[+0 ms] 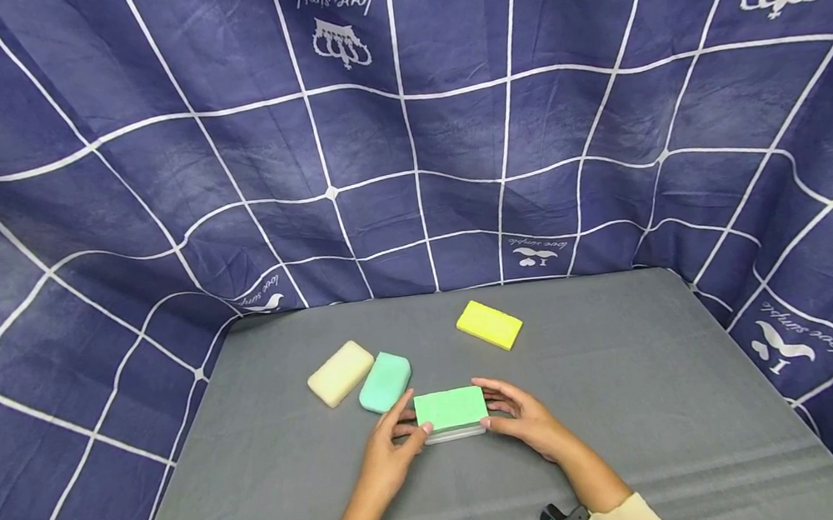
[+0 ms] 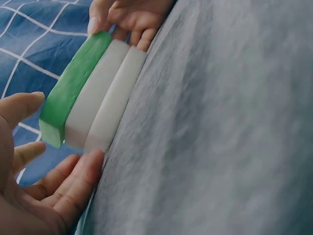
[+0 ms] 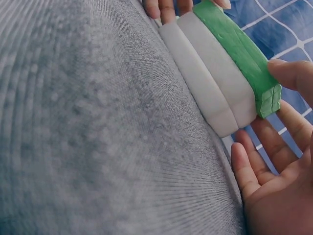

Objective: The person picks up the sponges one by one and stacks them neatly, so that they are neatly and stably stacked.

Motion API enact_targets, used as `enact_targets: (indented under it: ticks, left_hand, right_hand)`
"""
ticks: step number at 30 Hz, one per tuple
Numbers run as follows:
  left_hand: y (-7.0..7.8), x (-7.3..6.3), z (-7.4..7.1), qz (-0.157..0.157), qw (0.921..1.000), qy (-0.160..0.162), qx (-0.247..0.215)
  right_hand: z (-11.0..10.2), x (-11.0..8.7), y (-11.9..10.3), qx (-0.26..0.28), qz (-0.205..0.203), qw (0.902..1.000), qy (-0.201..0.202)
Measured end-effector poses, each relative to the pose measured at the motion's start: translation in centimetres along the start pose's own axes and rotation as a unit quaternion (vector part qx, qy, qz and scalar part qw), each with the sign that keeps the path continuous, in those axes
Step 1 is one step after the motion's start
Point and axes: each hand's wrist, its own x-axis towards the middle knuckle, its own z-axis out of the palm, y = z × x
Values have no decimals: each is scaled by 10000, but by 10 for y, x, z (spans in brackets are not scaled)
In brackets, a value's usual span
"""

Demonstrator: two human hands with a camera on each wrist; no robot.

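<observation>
A green block (image 1: 450, 408) lies flat on top of two white blocks (image 3: 208, 73), making a small stack on the grey cloth. At the stack's left end is my left hand (image 1: 392, 449), its fingers loosely spread, with fingertips by the lower white block in the left wrist view. My right hand (image 1: 526, 423) is at the opposite end; its thumb (image 3: 286, 73) touches the green block near a corner, and its other fingers extend around the end. Neither hand plainly grips the stack.
Beyond the left hand lie a turquoise block (image 1: 386, 382) and a cream block (image 1: 340, 374), close together. A yellow block (image 1: 490, 325) lies farther back. Blue checked cloth (image 1: 449, 131) hangs along the back and sides of the grey surface (image 1: 623, 374).
</observation>
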Motion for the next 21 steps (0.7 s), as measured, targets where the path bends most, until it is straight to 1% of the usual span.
enact_targets:
  ticks: [2,5,9,12,15,18,21]
  left_hand:
    - [1,0,-2,-21,9999,121,-75]
    - [3,1,-6,0,9990,434,76]
    - [9,3,-12,158,9960,847,254]
    - [12,3,-17,261,9931,1116,249]
    - [16,4,-23,190,9909,1309,241]
    - [17,4,-28,88,9892,1421,361]
    - [15,5,-32,15,9864,1533,587]
  right_hand:
    - [0,0,0,25,32,10000,2]
    - [0,0,0,59,65,10000,22]
    - [0,1,1,90,74,9999,23]
    - [0,1,1,86,69,9999,8]
    - [0,1,1,79,60,10000,-5]
    - [0,1,1,81,45,10000,-3]
    - [-1,0,0,68,41,10000,3]
